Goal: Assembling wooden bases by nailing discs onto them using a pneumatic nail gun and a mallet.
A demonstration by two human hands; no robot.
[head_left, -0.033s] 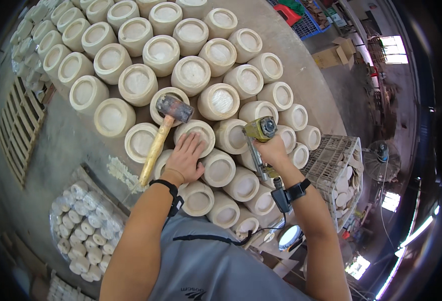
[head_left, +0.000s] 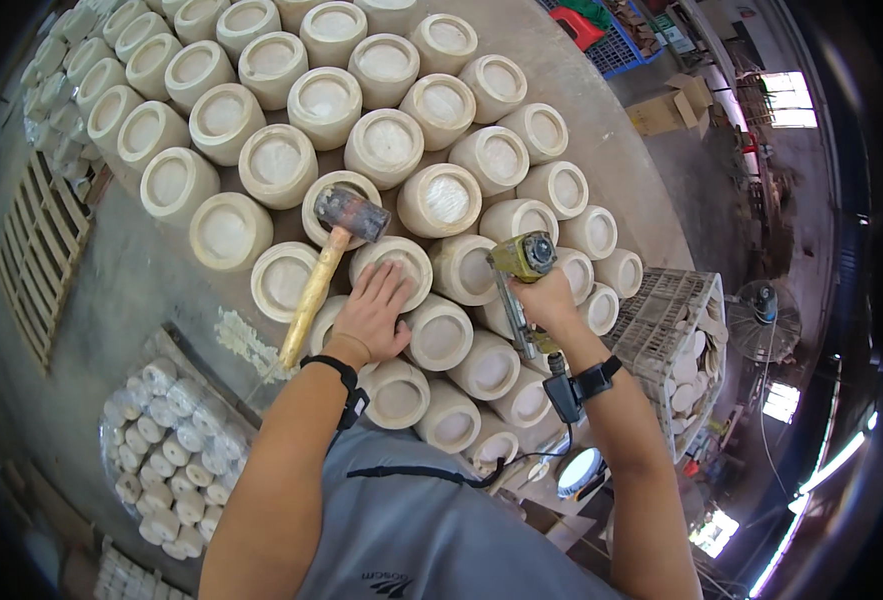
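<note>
My left hand [head_left: 373,318] lies with fingers stretched out over the near rim of a pale, barrel-shaped piece [head_left: 401,258] with a round recess in its top. My right hand [head_left: 548,300] is wrapped round the grip of a yellow-green nail gun [head_left: 523,256], held over the pieces to the right. Beyond the left hand a mallet [head_left: 353,214] with a dark head rests on the pieces, its yellow wooden handle slanting toward me. Rows of similar barrel-shaped pieces [head_left: 383,140] surround both hands. The nail gun's tip is hard to make out.
On the right stands a plastic crate [head_left: 661,300] holding pale discs. A wooden pallet [head_left: 39,255] lies at far left, with plastic-wrapped pale rolls [head_left: 166,450] at lower left. A standing fan [head_left: 764,310], cardboard box [head_left: 669,105] and blue crate [head_left: 621,50] are farther off.
</note>
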